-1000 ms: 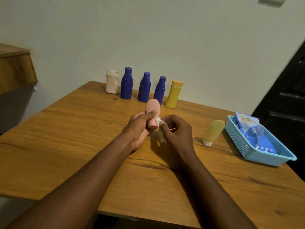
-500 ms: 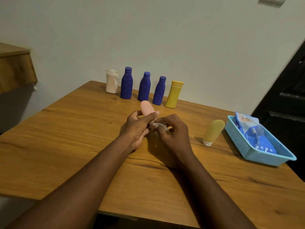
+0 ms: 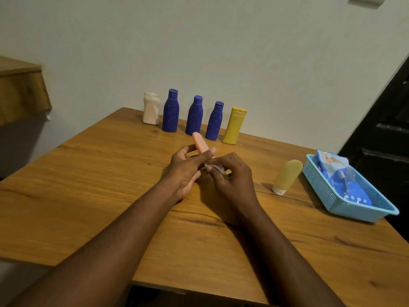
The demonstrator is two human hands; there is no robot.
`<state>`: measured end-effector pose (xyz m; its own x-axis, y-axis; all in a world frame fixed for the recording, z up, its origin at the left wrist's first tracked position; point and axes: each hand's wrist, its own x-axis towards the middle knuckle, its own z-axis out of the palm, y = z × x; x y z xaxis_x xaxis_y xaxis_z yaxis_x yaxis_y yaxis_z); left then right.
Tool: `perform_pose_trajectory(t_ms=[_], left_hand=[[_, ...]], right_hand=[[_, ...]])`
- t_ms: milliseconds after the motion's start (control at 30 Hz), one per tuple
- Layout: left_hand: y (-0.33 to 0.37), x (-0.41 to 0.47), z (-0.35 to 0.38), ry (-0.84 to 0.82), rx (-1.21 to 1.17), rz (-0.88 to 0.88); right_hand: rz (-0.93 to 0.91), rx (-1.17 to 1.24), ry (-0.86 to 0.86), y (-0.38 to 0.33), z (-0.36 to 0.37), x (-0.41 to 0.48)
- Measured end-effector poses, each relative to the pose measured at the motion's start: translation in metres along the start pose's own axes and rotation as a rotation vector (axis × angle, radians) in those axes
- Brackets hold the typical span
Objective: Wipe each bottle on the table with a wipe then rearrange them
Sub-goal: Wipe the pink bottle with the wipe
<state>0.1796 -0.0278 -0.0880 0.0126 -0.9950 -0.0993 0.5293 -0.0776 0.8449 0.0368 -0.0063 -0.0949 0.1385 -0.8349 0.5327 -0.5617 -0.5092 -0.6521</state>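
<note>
The broad wood-grain worktop carries everything. At its right edge sits a perforated blue plastic basket holding a crinkled blue wipes pack. Upright in a row by the wall stand a white bottle, three speckled dark-blue bottles and a yellow bottle. A pale yellow tube stands cap-down near the basket. Mid-worktop, the left hand has its grip curled round a smooth, round-ended pink bottle, tilted away. The right hand has its grip pinched on a small white wipe at the pink bottle's lower end.
</note>
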Motion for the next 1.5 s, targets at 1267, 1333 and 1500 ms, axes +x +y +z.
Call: perform_pose_trajectory(t_ms=[1267, 1333, 1500], left_hand=[[0.002, -0.002, 0.003, -0.083, -0.130, -0.047], [0.002, -0.003, 0.004, -0.088, -0.133, -0.045], [0.003, -0.004, 0.002, -0.083, -0.130, -0.059]], right_hand=[[0.161, 0.076, 0.159, 0.000, -0.009, -0.003], [0.108, 0.092, 0.160, -0.002, -0.009, -0.003], [0.124, 0.065, 0.080, -0.003, -0.006, -0.003]])
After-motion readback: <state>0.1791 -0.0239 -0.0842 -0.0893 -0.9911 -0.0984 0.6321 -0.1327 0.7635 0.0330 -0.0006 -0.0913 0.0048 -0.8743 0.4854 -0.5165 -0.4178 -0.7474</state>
